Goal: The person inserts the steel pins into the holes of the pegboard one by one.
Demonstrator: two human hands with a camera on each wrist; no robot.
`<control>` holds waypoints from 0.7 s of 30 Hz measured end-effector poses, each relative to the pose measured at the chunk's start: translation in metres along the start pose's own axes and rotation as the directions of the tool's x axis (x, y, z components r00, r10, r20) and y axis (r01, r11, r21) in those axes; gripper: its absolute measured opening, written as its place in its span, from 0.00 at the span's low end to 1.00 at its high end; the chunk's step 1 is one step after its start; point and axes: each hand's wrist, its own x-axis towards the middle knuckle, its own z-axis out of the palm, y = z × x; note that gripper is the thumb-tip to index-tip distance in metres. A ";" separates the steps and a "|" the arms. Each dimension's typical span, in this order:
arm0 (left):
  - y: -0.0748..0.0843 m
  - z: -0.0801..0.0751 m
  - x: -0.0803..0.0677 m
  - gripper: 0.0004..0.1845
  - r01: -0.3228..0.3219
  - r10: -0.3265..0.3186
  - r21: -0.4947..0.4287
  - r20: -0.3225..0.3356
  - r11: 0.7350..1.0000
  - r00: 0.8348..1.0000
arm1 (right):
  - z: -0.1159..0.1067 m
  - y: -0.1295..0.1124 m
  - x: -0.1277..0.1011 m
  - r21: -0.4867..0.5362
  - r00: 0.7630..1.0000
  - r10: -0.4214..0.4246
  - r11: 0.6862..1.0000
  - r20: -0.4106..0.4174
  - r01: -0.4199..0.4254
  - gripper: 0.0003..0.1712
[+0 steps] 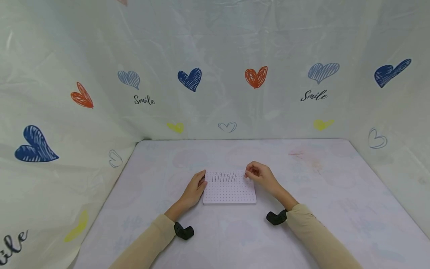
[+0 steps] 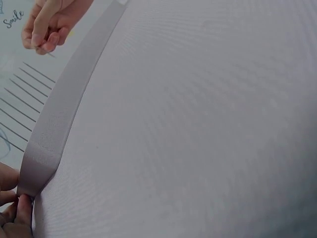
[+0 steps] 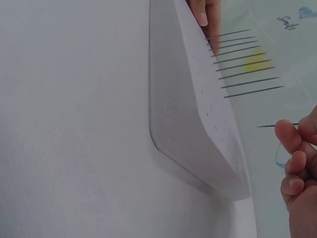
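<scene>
Your left hand [image 1: 194, 188] rests with straight fingers against the left edge of the pegboard [image 1: 229, 192] at frame centre on the counter [image 1: 336, 209]; your right hand [image 1: 261, 175] pinches a thin pin [image 3: 277, 125]. A tilted pin may miss its hole or knock the standing row [image 1: 224, 176].

head view from above, facing forward and down; wrist views low, close, grazing the table [image 1: 336, 224] from left and right, sharing the pegboard [image 1: 229, 191].
</scene>
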 end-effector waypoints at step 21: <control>-0.001 0.000 0.001 0.28 0.020 -0.020 -0.003 -0.001 1.000 1.000 | 0.020 0.004 0.002 0.009 0.999 0.026 1.000 0.027 -0.026 0.03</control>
